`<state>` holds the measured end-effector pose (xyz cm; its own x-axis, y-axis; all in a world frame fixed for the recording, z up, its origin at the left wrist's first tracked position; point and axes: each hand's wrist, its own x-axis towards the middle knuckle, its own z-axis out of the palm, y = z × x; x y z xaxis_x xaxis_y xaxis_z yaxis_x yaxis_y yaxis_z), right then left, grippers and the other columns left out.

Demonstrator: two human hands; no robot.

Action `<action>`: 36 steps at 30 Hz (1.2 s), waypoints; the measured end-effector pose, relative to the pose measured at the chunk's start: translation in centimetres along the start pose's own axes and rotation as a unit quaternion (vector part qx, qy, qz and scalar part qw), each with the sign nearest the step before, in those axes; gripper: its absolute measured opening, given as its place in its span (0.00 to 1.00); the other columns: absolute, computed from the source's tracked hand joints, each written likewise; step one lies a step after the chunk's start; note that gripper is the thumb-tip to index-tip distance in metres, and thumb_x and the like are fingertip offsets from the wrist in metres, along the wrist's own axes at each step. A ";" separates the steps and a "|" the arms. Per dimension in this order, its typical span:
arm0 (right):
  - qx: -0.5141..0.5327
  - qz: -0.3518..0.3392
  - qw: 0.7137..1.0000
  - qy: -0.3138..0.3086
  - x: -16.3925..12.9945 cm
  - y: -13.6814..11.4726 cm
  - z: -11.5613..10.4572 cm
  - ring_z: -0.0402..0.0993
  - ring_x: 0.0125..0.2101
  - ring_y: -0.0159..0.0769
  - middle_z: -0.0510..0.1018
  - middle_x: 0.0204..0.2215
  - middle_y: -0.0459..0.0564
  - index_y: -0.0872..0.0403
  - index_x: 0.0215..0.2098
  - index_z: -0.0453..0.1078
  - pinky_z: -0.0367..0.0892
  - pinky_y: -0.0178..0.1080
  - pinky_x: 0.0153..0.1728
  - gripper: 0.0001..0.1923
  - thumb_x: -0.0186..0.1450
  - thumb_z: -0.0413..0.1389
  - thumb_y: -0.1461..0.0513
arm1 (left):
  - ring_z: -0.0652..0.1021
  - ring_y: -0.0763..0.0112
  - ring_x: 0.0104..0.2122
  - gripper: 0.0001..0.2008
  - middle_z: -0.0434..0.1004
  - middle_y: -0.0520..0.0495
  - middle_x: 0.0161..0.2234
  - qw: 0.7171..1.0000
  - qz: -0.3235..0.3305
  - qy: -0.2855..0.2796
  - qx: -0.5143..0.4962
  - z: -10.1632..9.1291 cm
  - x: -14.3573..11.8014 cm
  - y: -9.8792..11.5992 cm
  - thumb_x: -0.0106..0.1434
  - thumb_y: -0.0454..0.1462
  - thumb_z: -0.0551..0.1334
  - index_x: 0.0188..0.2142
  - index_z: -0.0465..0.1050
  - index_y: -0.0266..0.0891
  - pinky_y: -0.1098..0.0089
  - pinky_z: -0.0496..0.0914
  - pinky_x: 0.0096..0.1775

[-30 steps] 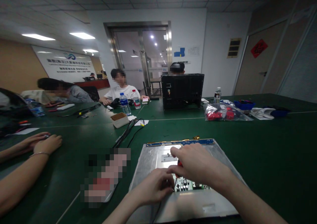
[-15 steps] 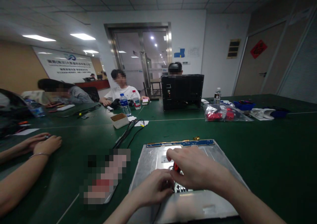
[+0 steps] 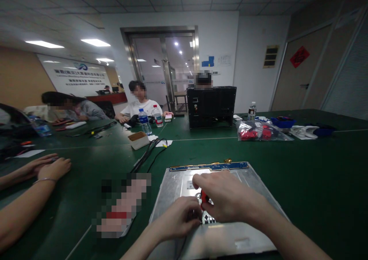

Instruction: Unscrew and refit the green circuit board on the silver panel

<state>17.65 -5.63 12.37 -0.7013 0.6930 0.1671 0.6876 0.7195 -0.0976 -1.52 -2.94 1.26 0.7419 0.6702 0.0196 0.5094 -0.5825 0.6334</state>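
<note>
A flat metal-backed panel lies in front of me, with a blue circuit strip along its far edge. Over its middle, my right hand is closed around a red-handled tool; the tip is hidden. My left hand rests on the panel just left of it, fingers curled together close to the tool. Whatever those fingers pinch is out of sight. Between and below the hands shows a small metal part with holes.
Left of the panel are a blurred-out flat object and black cables. Another person's hands are at far left. Beyond stand an open box, bottles, a black monitor-like case and a plastic bag with red items.
My right hand has turned very slightly, and more of the red handle shows. The left hand stays in place, and the panel has not moved.
</note>
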 end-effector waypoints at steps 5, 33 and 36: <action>0.001 0.037 0.999 0.003 0.1 0.2 0.3 0.73 0.28 0.40 0.78 0.29 0.49 0.52 0.41 0.68 0.49 0.35 0.22 0.17 0.59 0.57 0.51 | 0.72 0.69 0.30 0.09 0.74 0.50 0.31 1.000 0.008 0.007 -0.002 -0.1 0.0 0.2 0.52 0.27 0.59 0.33 0.72 0.37 0.74 0.65 0.31; 0.001 0.041 0.999 0.001 0.5 0.6 0.4 0.75 0.31 0.41 0.79 0.30 0.48 0.52 0.39 0.68 0.55 0.35 0.25 0.12 0.62 0.54 0.53 | 0.72 0.70 0.30 0.08 0.75 0.49 0.33 1.000 0.013 -0.008 0.007 -0.1 0.1 0.4 0.54 0.27 0.58 0.34 0.72 0.37 0.74 0.65 0.31; -0.004 0.038 0.999 0.000 0.5 0.5 0.2 0.75 0.31 0.41 0.79 0.31 0.50 0.53 0.39 0.68 0.55 0.36 0.25 0.10 0.63 0.52 0.56 | 0.72 0.70 0.29 0.07 0.74 0.49 0.32 1.000 0.012 -0.010 0.013 0.0 0.1 0.4 0.53 0.27 0.58 0.31 0.72 0.36 0.75 0.64 0.30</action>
<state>17.59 -4.95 12.17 -0.6464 0.7462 0.1594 0.7410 0.6637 -0.1020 -1.31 -3.09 1.52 0.7629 0.6462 0.0185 0.5020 -0.6102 0.6129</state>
